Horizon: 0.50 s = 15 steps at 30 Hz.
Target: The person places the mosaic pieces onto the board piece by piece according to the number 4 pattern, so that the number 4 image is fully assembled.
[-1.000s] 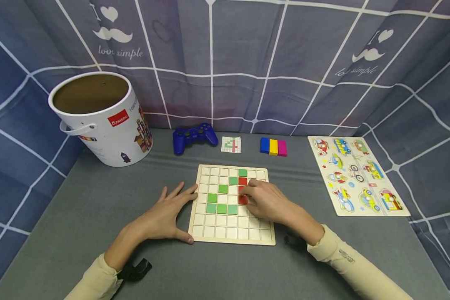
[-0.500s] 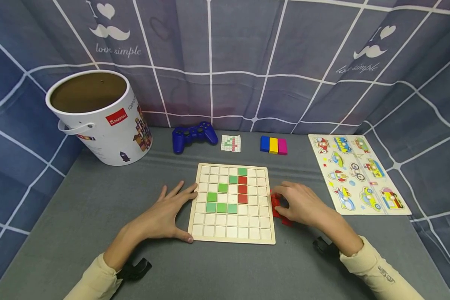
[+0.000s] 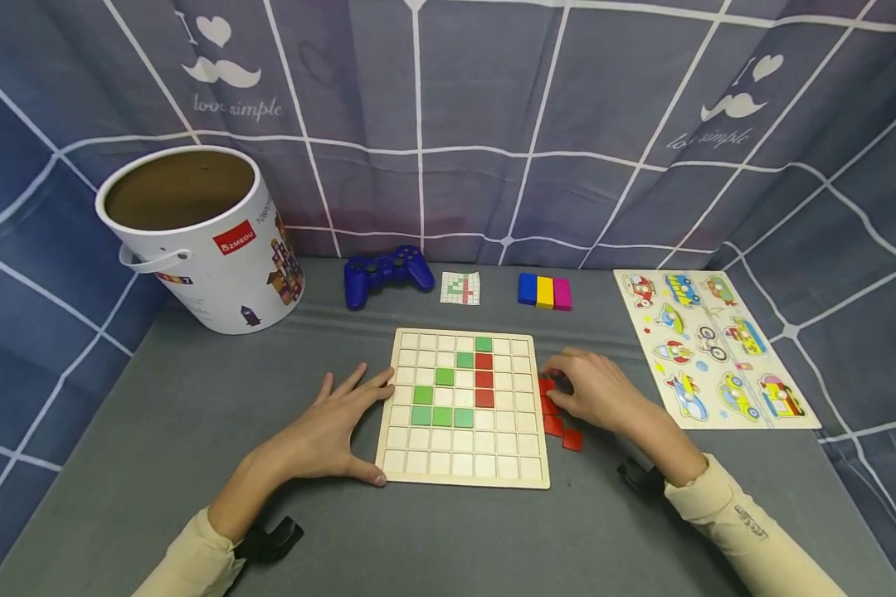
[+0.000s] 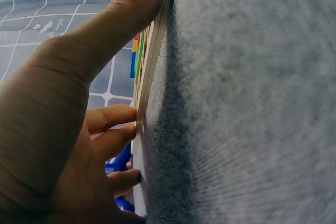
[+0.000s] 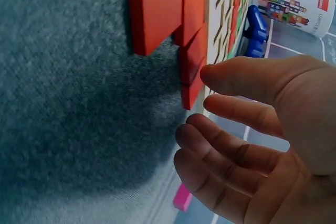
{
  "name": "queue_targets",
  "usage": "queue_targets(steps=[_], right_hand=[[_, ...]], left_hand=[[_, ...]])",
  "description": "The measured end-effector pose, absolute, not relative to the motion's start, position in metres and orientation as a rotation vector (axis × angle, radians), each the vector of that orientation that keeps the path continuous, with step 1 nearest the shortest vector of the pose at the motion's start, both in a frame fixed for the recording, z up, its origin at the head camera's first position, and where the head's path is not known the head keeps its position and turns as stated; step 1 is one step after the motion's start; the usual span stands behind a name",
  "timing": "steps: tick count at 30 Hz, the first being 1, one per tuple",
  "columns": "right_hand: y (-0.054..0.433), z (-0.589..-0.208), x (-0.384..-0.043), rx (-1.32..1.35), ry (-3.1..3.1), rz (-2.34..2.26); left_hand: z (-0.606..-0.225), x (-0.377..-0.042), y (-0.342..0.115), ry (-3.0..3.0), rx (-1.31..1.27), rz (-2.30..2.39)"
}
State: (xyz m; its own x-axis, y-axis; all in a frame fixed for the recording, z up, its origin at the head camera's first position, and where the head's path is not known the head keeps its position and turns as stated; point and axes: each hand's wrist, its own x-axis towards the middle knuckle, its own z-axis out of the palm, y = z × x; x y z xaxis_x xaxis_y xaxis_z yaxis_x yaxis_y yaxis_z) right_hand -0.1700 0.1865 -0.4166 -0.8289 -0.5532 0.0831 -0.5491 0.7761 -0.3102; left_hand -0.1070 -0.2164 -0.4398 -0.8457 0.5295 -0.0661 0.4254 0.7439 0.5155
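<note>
A wooden grid board (image 3: 466,478) lies flat in the middle of the table. Green tiles (image 3: 422,395) form a slanted line and a row on it, and three red tiles (image 3: 484,379) stand in one column. Loose red tiles (image 3: 572,439) lie along the board's right edge. My left hand (image 3: 328,431) is spread at the board's left side, fingertips at its edge and thumb at the near corner. Over the loose tiles hovers my right hand (image 3: 593,388); in the right wrist view its thumb (image 5: 239,77) and bent fingers stay apart, close beside the tiles, with nothing between them.
Behind the board lie a blue game controller (image 3: 388,274), a small pattern card (image 3: 460,288) and blue, yellow and pink blocks (image 3: 544,292). A white bucket (image 3: 216,274) stands back left. A picture puzzle board (image 3: 717,352) lies right. A tiled-pattern curtain (image 3: 478,199) hangs behind.
My right hand has left the red column on the board and moved right to the loose red tiles, where it has shifted slightly, baring more of them. My left hand stays put.
</note>
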Motion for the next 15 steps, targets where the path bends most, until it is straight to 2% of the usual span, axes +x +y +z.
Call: queue_targets(steps=[15], right_hand=[[0.188, -0.424, -0.183, -0.891, 2.962, -0.477]], left_hand=[[-0.44, -0.107, -0.215, 2.728, 0.748, 0.734]])
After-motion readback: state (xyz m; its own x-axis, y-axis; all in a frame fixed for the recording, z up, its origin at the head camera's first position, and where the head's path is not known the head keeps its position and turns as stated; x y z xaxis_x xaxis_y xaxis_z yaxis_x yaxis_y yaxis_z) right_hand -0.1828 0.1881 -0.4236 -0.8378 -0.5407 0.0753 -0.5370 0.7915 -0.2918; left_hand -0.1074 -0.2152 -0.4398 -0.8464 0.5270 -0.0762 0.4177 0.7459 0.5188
